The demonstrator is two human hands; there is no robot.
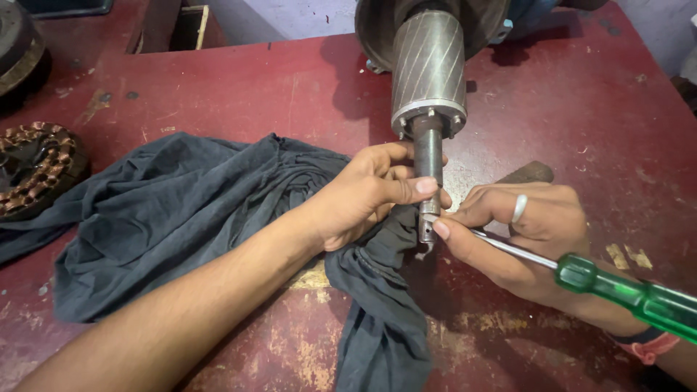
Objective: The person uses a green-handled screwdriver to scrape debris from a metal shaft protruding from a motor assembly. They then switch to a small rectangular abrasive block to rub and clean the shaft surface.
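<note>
Fingertips of the left hand pinch the steel shaft near its free end, thumb across the near side and the other fingers curled behind, which looks like a way to keep the shaft from turning or shifting. The right hand is closed around the metal shank of a screwdriver, forefinger stretched along it toward the tip, which meets the shaft's end just below the left thumb; that finger seems to be there to guide the blade. A ring sits on one right finger, and the translucent green handle sticks out past the hand toward the near right, not gripped at all.

The shaft belongs to a motor rotor, a grey cylinder with slanted grooves, lying with its far end in a round housing at the far edge of the red table. Its free end points toward the near side, at the middle of the scene.

Under the left wrist lies a crumpled dark cloth, spreading left and trailing toward the near edge; the shaft's end rests just over its folds. At far left sits a stator with copper windings.

Both forearms come in low from the near side, the left from the near left, the right from the near right with a red band at the wrist.
</note>
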